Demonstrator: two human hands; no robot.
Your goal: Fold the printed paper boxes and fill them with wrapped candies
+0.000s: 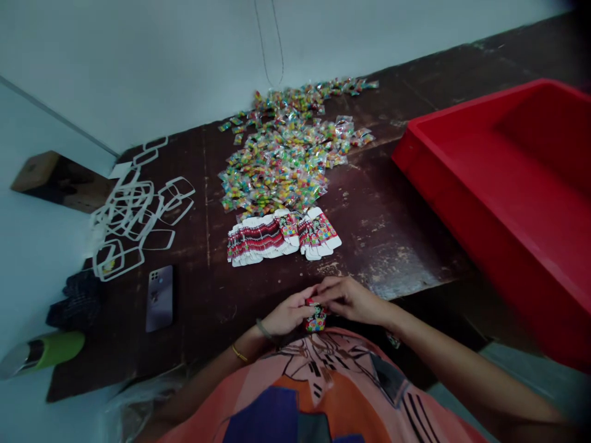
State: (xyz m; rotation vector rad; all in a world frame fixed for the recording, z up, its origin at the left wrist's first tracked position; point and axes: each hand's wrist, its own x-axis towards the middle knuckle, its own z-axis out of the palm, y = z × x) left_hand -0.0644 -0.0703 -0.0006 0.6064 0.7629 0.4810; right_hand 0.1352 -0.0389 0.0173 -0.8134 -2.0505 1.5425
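A small printed candy box point(316, 320), red and black with coloured dots, is held close to my body at the table's front edge. My left hand point(290, 312) grips it from the left side. Over its top end are the bent fingers of my right hand point(344, 296), which cover that end from sight. Just beyond my hands lie a long row of flat printed box blanks point(261, 239) and a shorter fanned stack of blanks point(318, 234). Behind these spreads a heap of small clear candy packets point(281, 160) with colourful pieces inside.
A large red tray point(484, 184) stands at the right. On the left are white band loops point(133, 209), a cardboard box point(64, 181), a phone point(159, 298), a dark cloth point(76, 301) and a green bottle point(58, 349). A wall runs behind the dark table point(388, 234).
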